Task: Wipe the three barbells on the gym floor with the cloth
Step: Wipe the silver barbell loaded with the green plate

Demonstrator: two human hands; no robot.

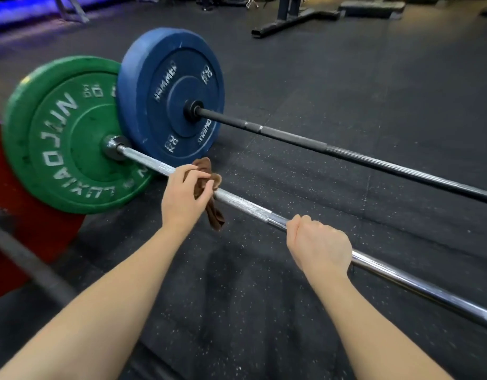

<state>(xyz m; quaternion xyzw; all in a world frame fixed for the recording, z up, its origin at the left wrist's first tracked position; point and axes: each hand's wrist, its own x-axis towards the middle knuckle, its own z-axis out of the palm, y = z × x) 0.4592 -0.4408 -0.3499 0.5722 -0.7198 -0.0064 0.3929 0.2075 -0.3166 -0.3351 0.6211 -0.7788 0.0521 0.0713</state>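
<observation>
— Two hands on it?
— Yes. The left hand [182, 198] curls its fingers [201, 175] round the brown cloth [213, 212], pressing it on the chrome barbell [248, 207], just right of the green plate [64, 133].
— And the right hand [319, 245]?
— Fist closed round the same bar, farther right; the black barbell [346, 154] lies beyond.

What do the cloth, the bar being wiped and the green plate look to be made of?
Cloth: soft brown fabric, likely terry or microfibre; it crumples and hangs limp. Silver bar: bright metal, probably chromed steel; mirror-like shine with knurled stretches. Green plate: seemingly rubber, matte and scuffed, with white lettering and a metal hub.
</observation>
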